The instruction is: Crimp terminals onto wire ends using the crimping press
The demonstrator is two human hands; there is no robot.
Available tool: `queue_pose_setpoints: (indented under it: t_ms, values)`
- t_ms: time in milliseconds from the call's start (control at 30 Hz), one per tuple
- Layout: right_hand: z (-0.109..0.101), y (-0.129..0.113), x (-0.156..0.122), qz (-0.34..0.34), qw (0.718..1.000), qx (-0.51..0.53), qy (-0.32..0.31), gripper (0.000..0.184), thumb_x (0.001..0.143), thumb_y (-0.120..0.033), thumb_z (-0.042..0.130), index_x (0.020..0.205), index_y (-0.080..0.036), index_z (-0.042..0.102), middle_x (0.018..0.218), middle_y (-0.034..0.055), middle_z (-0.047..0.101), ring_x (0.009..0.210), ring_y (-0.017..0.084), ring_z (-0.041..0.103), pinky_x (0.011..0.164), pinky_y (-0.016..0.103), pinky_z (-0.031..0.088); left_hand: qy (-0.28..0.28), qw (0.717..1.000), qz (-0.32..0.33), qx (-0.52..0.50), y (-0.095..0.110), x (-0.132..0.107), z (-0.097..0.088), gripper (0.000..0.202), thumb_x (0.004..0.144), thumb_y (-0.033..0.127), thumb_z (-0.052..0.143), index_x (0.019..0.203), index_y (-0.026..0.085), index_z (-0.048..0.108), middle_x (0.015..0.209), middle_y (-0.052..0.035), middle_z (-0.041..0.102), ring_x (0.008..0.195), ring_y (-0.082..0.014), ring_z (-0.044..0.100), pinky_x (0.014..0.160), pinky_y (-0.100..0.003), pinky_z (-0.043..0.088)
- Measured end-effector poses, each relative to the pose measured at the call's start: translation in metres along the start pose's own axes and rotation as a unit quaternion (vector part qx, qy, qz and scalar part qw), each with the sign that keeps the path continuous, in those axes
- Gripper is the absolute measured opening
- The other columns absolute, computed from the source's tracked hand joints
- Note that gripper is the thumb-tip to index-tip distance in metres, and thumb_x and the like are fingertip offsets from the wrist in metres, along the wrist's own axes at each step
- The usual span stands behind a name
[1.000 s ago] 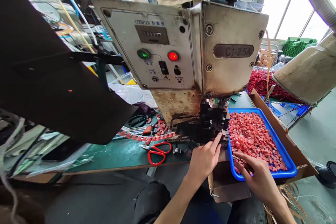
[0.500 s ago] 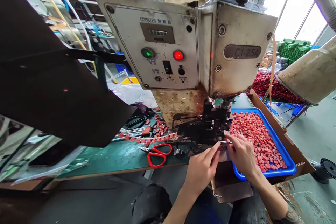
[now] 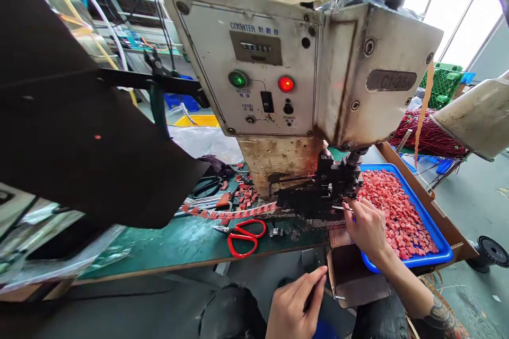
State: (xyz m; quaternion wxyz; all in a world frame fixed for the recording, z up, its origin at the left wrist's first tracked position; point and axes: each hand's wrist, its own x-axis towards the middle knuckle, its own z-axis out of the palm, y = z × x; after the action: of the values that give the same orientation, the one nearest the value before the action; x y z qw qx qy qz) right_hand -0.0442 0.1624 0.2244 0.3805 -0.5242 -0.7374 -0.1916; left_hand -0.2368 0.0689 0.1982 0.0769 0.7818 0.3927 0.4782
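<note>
My right hand [image 3: 368, 225] is at the press head [image 3: 336, 183], thumb and index finger pinched on a thin metal tool [image 3: 340, 208] whose exact kind is too small to tell. Below the table edge, my left hand [image 3: 296, 304] has its thumb and fingertips pressed together, and whatever may be between them is hidden. Just to the right of my right hand lies a blue tray [image 3: 439, 257] full of small red pieces [image 3: 397, 212]. A strip of red pieces [image 3: 230, 213] leads into the press from the left.
Red-handled scissors [image 3: 242, 246] lie near the table's front edge. Loose red pieces [image 3: 246, 196] and dark-handled pliers [image 3: 207, 185] are behind them. A black sheet [image 3: 99, 132] hangs at the left. An open cardboard box [image 3: 350, 270] sits below the press. A black spool [image 3: 492, 251] stands at right.
My left hand has moved away from the press, down toward my lap. My right hand stays at the press with the thin tool. The view has shifted slightly.
</note>
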Motion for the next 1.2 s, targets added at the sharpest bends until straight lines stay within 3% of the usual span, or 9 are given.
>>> queue_pose_setpoints:
  t_ms: [167,733,1200]
  values:
    - [0.004,-0.001,0.001,-0.001,1.000,-0.010,0.020,0.032,0.101,-0.016,0.047,0.080,-0.020,0.071,0.059,0.0020,0.066,0.061,0.018,0.061,0.057,0.029,0.035,0.003,1.000,-0.009,-0.019,-0.003,-0.011,0.004,0.019,0.102,0.014,0.049,0.111,0.019,0.066,0.076,0.0013,0.079,0.057,-0.0095,0.074,0.057,-0.014,0.057]
    - [0.008,0.001,0.001,0.000,0.999,-0.011,0.036,0.032,0.101,-0.016,0.050,0.075,-0.020,0.069,0.059,0.0022,0.063,0.060,0.016,0.059,0.056,0.029,0.036,-0.003,0.999,0.009,-0.034,-0.003,-0.019,0.008,0.021,0.099,0.010,0.053,0.114,0.018,0.066,0.086,-0.0040,0.083,0.065,-0.0127,0.078,0.071,-0.016,0.063]
    - [0.008,0.003,0.000,0.000,1.000,-0.004,0.025,0.029,0.099,-0.015,0.051,0.078,-0.020,0.069,0.063,0.0022,0.067,0.060,0.016,0.061,0.059,0.028,0.039,-0.011,0.999,-0.002,-0.052,-0.003,-0.022,0.010,0.022,0.098,0.010,0.053,0.114,0.018,0.067,0.082,-0.0024,0.082,0.063,-0.0120,0.077,0.064,-0.015,0.061]
